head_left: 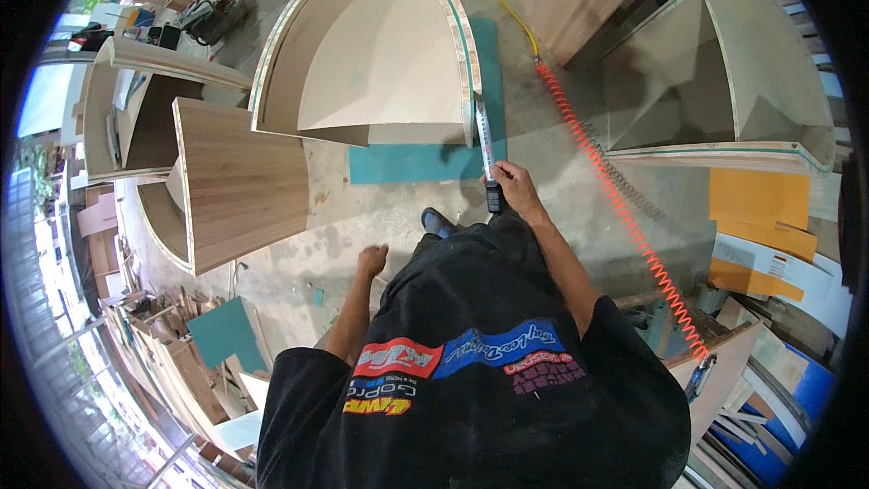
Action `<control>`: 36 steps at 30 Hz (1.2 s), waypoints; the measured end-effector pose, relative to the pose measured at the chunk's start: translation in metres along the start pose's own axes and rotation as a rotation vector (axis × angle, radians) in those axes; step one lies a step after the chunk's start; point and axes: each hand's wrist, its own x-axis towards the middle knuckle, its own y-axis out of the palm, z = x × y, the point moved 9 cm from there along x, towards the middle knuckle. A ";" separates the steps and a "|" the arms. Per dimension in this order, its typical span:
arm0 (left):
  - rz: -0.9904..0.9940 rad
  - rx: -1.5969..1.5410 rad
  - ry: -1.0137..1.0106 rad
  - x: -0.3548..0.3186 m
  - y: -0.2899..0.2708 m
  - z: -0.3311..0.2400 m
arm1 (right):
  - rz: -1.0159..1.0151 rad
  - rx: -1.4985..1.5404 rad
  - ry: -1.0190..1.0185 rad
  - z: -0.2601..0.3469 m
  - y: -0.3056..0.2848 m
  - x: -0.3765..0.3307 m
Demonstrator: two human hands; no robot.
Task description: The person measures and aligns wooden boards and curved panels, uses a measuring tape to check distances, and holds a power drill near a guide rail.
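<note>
My right hand (516, 188) is closed around the lower part of a long narrow tool with a pale printed body and a black end (486, 140); I cannot tell its exact kind. The tool points away from me, its far end at the near right corner of a curved plywood cabinet shell (380, 63). This shell has a pointed arch outline and a pale edge with a green line, and its open side faces up. Curled into a loose fist, my left hand (372, 260) hangs beside my body, apart from any workpiece. Its palm side is hidden.
The shell lies over a green sheet (407, 165) on the concrete floor. A wood-grain cabinet (244, 186) stands left; another curved cabinet (724, 81) is at right. An orange coiled air hose (615, 186) crosses my right side. Offcuts (195, 326) pile at lower left.
</note>
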 end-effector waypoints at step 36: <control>-0.064 -0.577 -0.209 -0.074 0.036 0.015 | 0.112 0.252 0.104 0.018 0.020 0.023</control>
